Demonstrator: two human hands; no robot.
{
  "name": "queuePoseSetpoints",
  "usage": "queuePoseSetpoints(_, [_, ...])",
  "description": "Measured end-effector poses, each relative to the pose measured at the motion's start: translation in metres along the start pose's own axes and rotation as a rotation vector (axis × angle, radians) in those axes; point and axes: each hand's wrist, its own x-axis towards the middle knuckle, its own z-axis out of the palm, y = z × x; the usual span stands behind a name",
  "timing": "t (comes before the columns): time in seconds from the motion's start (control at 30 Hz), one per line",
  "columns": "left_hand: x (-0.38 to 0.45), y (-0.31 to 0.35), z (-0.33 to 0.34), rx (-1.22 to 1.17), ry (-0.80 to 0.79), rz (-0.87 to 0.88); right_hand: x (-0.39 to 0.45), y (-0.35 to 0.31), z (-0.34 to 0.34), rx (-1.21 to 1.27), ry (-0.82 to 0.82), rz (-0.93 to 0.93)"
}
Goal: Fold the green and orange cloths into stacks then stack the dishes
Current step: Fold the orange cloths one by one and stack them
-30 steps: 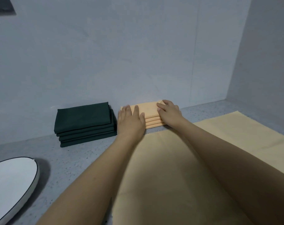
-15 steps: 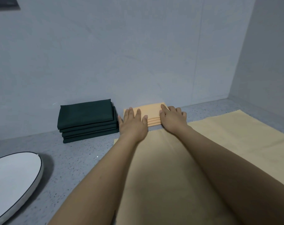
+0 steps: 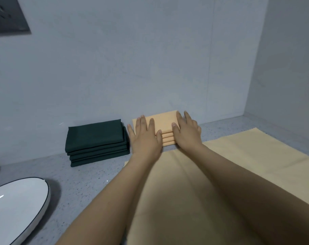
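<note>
Squaring the folded orange stack [image 3: 165,129] at the counter's [image 3: 76,181] back edge, beside the green stack [image 3: 97,141]. Left hand [image 3: 145,140] and right hand [image 3: 186,133] flat, fingers spread. Next, probably: fold the unfolded orange cloth [image 3: 220,174].

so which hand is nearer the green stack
Left. The left hand lies flat on the left end of the orange stack, right beside the green stack. The right hand presses the orange stack's right end, farther away.

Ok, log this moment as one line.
left hand: flat on orange stack | right hand: flat on it | green stack: done | plate: untouched
</note>
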Motion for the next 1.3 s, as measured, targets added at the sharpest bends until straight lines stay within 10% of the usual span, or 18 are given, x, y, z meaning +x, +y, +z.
queuePoseSetpoints(0.77, [-0.039, 0.024, -0.016, -0.044, 0.034, 0.085, -0.053, 0.012, -0.013, -0.033, 0.124, -0.197])
queuePoseSetpoints(1.3, [-0.259, 0.047, -0.096, -0.286, -0.287, 0.026, -0.265, 0.036, -0.104, -0.059, -0.123, -0.237])
